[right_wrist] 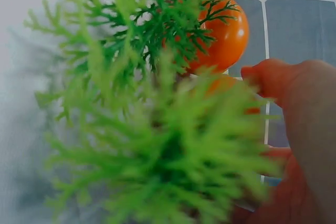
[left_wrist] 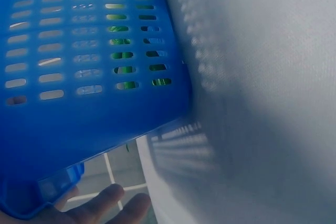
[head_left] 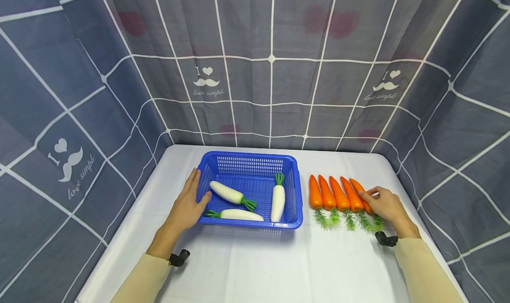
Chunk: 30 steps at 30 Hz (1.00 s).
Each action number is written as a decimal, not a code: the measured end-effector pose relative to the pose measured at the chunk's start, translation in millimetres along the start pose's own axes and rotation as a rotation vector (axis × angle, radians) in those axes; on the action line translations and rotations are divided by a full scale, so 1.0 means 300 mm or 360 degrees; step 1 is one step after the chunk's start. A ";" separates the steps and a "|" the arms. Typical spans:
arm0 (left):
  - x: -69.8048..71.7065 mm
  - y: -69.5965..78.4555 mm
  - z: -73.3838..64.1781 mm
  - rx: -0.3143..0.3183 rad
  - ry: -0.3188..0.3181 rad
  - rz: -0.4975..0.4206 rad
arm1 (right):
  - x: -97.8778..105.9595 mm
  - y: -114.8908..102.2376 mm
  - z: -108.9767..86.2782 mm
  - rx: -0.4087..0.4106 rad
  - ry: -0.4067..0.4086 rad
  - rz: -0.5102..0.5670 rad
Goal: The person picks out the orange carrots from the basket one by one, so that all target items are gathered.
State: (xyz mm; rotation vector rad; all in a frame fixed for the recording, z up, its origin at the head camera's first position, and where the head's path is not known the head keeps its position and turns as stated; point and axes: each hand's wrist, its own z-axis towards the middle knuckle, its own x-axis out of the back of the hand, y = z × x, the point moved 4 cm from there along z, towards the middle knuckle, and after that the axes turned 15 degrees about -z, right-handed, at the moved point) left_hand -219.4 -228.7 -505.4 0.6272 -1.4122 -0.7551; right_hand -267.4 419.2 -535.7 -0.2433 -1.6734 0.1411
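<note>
A blue plastic basket (head_left: 249, 157) stands on the table, with three white radishes (head_left: 279, 203) with green tops lying inside. My left hand (head_left: 186, 205) rests against the basket's left side, fingers straight and thumb over the rim. The left wrist view shows its fingertips (left_wrist: 137, 205) past the corner of the slotted basket wall (left_wrist: 68, 114). To the right lies a row of several orange carrots (head_left: 338, 196) with leafy tops toward me. My right hand (head_left: 384, 205) pinches the rightmost carrot (head_left: 356, 184) between thumb and fingers. Green leaves (right_wrist: 173, 145) hide much of that grip in the right wrist view.
A white cloth (head_left: 255, 267) covers the table. Grey-blue checked curtains (head_left: 247, 81) hang close behind and on both sides. The carrots lie side by side, right of the basket's right wall.
</note>
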 end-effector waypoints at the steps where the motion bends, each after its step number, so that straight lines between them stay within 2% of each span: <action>1: 0.000 0.000 0.001 0.0000 0.0000 0.0002 | 0.000 -0.001 -0.001 0.0002 0.0002 -0.0002; 11: -0.003 -0.005 0.010 0.0019 -0.0013 0.0001 | -0.001 0.012 -0.017 -0.0014 -0.0034 -0.0023; 16: -0.006 -0.005 0.016 0.0020 -0.0014 0.0000 | 0.003 0.017 -0.024 -0.0030 -0.0010 -0.0040; 23: -0.004 -0.016 0.017 0.0043 -0.0034 0.0018 | 0.008 -0.005 -0.038 -0.0002 0.0083 -0.0067; 30: 0.020 -0.022 0.014 0.0060 -0.0050 0.0069 | 0.023 -0.087 -0.067 0.0048 0.0233 -0.0097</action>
